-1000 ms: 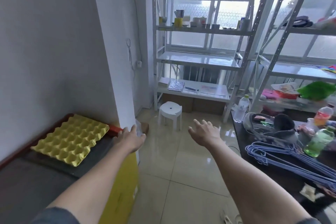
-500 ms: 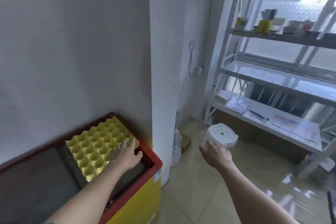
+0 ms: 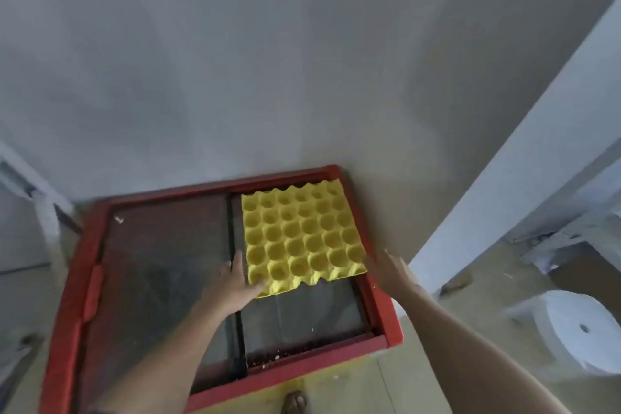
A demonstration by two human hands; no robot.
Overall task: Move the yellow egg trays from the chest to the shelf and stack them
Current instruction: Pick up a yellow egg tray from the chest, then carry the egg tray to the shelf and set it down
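The yellow egg tray (image 3: pixel 302 235) lies on the glass lid of the red-framed chest (image 3: pixel 379 296), not yet lifted. The left hand (image 3: pixel 235 282) touches its near-left corner, fingers spread; the right hand (image 3: pixel 389 269) hovers open beside its right edge. Carrying and stacking on the shelf, out of view, remain.
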